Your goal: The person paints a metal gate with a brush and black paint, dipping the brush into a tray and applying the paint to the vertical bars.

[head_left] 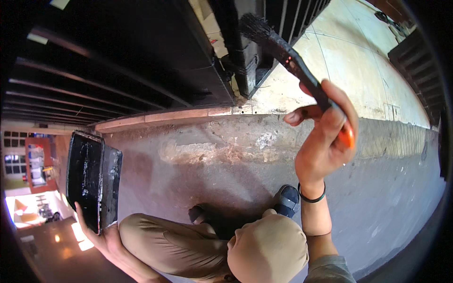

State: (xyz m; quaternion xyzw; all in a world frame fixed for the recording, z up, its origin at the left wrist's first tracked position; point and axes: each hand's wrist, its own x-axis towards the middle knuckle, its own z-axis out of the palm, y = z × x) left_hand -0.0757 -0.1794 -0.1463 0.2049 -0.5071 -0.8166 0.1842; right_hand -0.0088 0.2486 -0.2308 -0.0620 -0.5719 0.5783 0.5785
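Person crouched, knees in tan trousers point(266, 247) nearest, dark sandals point(287, 200) on the grey ground point(236, 174) beneath.

Left hand point(109, 239) out beside the knee, clamped on the lower end of a black tray point(111, 172); some fingers hidden behind it. Tray tilted, its inside black and glossy in spots, its edges crusted; how much coating remains in it, cannot tell.

Right hand point(325, 137) raised, thumb and fingers closed on the handle of a brush point(306, 78), orange at its butt end. Handle smeared black well up its length; bristles point(257, 28) dark, apparently loaded. They overlap the black metal post point(243, 70) in view; touching or just short of it, cannot tell.

Beyond, a black barred gate panel point(155, 56) to the left. Progress, judged from the surfaces: nearly all metal in view reads black, so coating looks well along, though fresh and older black cannot be told apart. Post's lower face shows duller, greyish wear; probably part of what is left. Upper ends run out of sight, unassessed. Dark specks on the pale ledge point(174, 117) by the post's foot.

Farthest: pale tiles point(363, 70), black slatted metalwork point(420, 70) at right.
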